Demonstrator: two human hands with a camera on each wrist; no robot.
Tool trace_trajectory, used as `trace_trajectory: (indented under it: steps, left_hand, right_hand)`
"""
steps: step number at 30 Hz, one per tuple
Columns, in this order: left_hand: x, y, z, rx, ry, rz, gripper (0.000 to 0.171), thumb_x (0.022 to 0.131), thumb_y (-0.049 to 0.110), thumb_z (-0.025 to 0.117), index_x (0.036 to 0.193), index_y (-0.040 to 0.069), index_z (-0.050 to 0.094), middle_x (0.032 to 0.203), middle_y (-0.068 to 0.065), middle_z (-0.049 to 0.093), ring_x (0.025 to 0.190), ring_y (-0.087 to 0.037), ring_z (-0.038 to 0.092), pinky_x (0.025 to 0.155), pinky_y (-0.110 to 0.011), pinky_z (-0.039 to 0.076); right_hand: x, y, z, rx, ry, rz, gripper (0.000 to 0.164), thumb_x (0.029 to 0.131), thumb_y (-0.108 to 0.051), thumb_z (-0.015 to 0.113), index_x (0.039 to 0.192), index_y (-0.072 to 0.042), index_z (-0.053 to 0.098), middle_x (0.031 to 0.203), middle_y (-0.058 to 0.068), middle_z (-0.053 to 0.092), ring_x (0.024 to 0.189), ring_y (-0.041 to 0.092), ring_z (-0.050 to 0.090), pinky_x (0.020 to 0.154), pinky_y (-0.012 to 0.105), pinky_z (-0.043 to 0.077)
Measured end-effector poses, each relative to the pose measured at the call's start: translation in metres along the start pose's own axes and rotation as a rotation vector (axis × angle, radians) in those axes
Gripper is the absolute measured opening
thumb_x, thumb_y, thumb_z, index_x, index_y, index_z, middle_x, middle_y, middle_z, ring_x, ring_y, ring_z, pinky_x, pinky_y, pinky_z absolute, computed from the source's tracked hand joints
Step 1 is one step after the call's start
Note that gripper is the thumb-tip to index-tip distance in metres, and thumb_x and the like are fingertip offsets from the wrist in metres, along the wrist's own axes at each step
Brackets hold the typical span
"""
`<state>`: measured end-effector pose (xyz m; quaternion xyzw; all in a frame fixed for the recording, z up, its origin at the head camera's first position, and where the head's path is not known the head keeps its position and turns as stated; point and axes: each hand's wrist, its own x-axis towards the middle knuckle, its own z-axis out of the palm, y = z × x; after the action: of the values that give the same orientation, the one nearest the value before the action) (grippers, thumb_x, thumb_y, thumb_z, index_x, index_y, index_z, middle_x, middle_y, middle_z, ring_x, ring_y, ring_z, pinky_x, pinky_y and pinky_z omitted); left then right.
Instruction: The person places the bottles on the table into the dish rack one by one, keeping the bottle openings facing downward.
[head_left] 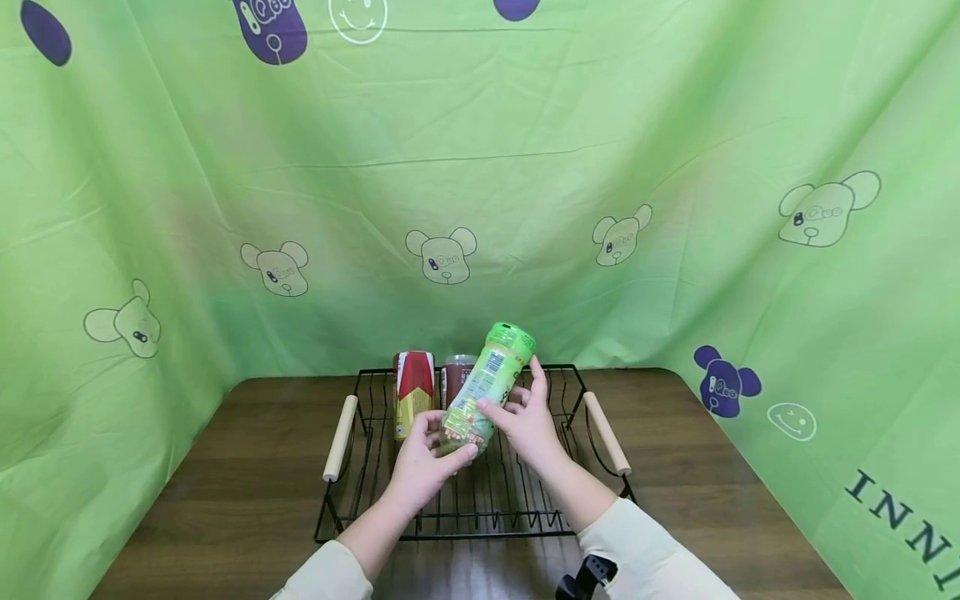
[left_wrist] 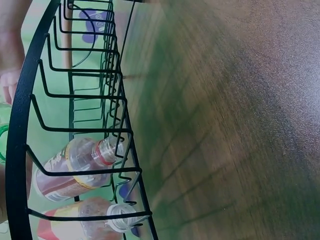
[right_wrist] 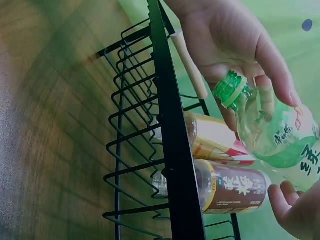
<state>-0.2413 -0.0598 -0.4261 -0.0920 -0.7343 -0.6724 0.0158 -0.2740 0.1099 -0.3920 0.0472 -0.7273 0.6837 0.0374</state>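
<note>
Both hands hold a clear green plastic drink bottle point(head_left: 487, 383) tilted above a black wire rack point(head_left: 495, 525), its base raised toward the back right. My left hand point(head_left: 423, 462) grips the lower, neck end with thumb and fingers. Higher up, my right hand point(head_left: 528, 417) holds the labelled side. The bottle's threaded green neck point(right_wrist: 231, 89) shows in the right wrist view, pointing down toward the rack. Two bottles stand neck-down in the rack: one with a red and yellow label point(head_left: 414, 392), and beside it one with a brown label point(right_wrist: 237, 187), partly hidden behind the green bottle in the head view.
The rack has wooden handles, one at the left point(head_left: 341, 437) and one at the right point(head_left: 607, 433). It stands on a brown wood-grain table point(head_left: 705, 500). A green printed cloth point(head_left: 525, 200) hangs behind and along both sides.
</note>
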Motion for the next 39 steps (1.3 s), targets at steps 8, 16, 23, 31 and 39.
trace_trajectory:
  steps: [8,16,23,31,39]
  left_hand:
    - [0.002,-0.002,0.001,0.044,-0.009,0.013,0.067,0.084,0.022,0.077,0.135,-0.001,0.04,0.129,-0.026,0.056,0.119,-0.039,0.058,0.09,-0.043,0.056]
    - [0.001,-0.002,-0.013,0.088,0.005,0.105,0.065,0.095,0.023,0.064,0.145,-0.006,0.034,0.145,-0.03,0.041,0.134,-0.045,0.043,0.111,-0.053,0.038]
    - [0.007,0.007,-0.056,0.133,0.17,0.103,0.05,0.099,0.016,0.055,0.141,-0.007,0.039,0.144,-0.029,0.043,0.136,-0.045,0.041,0.114,-0.051,0.034]
    - [0.008,0.003,-0.104,0.297,0.259,0.002,0.047,0.1,0.013,0.049,0.143,-0.005,0.039,0.147,-0.03,0.039,0.14,-0.045,0.035,0.116,-0.056,0.029]
    - [0.009,-0.014,-0.13,0.378,0.226,-0.178,0.055,0.102,0.017,0.044,0.15,-0.004,0.028,0.155,-0.03,0.023,0.138,-0.049,0.032,0.11,-0.064,0.032]
  right_hand:
    - [0.003,-0.001,0.0,0.054,0.004,0.024,0.108,0.087,-0.009,0.069,0.157,-0.025,-0.011,0.134,0.024,0.047,0.11,0.03,0.059,0.09,0.037,0.055]
    - [0.013,-0.001,-0.011,0.012,0.008,0.004,0.11,0.087,-0.008,0.07,0.157,-0.028,-0.012,0.137,0.023,0.045,0.115,0.035,0.057,0.096,0.044,0.052]
    - [0.028,0.005,-0.03,-0.057,0.035,0.005,0.11,0.088,-0.007,0.069,0.157,-0.029,-0.013,0.14,0.026,0.042,0.12,0.041,0.054,0.095,0.049,0.053]
    - [0.04,0.015,-0.047,-0.14,0.019,0.04,0.109,0.09,-0.013,0.069,0.156,-0.032,-0.015,0.148,0.027,0.034,0.126,0.044,0.05,0.097,0.051,0.051]
    - [0.051,0.021,-0.053,-0.226,-0.008,0.033,0.107,0.091,-0.013,0.068,0.156,-0.031,-0.015,0.15,0.03,0.031,0.128,0.046,0.048,0.098,0.054,0.05]
